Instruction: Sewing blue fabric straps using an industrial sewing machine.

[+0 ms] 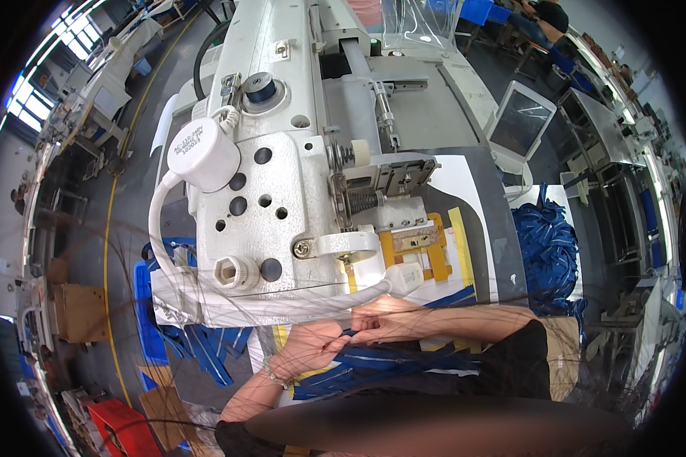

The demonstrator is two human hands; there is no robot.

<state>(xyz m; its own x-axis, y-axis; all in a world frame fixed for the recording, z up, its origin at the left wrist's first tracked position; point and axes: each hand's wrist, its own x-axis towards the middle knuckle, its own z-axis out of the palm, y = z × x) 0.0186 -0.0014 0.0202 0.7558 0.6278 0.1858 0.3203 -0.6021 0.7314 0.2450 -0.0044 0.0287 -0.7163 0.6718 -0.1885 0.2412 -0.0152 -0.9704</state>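
In front of a white industrial sewing machine [282, 206], my two hands meet just below its head. My left hand [310, 346], with a bracelet at the wrist, pinches a small dark blue strip [349, 333]. Beside it my right hand [379, 318] has its fingers closed on the same strip; its fingertips partly hide the piece. Under my wrists lies a pile of blue strips [381, 365], each with a paler line along it. A yellow clamp plate [437, 263] sits under the machine's work head, just beyond my right hand.
A large heap of blue strips [545, 251] lies at the right, below a tilted screen panel [522, 118]. More strips hang over a blue bin [151, 327] at the left. A red crate [122, 428] and cardboard boxes [81, 312] stand on the floor.
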